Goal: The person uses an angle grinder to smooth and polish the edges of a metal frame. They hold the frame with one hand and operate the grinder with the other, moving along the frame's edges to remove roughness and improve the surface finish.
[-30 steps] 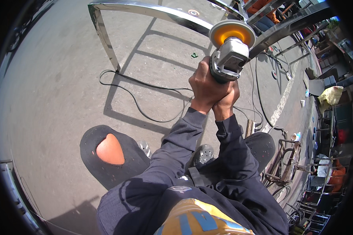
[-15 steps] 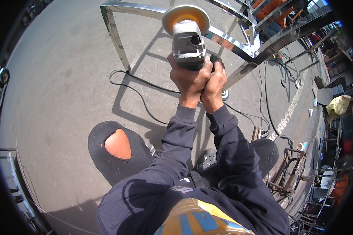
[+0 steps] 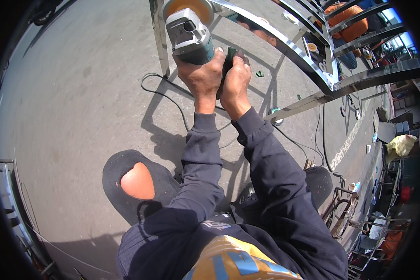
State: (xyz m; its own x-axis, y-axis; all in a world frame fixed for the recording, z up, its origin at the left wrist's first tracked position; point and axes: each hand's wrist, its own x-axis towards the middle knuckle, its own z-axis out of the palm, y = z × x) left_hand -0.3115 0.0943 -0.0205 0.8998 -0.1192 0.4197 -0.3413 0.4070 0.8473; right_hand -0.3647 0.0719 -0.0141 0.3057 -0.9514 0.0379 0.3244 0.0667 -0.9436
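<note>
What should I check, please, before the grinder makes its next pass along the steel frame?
1. Two-handed grip: left hand wraps the grinder body, right hand beside it on the rear grip: ok.
2. Disc on the work: the orange disc sits at the steel frame; contact is cut off by the picture's edge: cannot tell.
3. Cable: loops loose on the ground under the frame: not ok.
4. Gloves: both hands bare: not ok.
5. Knee: bare through torn trousers: not ok.
6. Disc guard: cannot tell.
</note>
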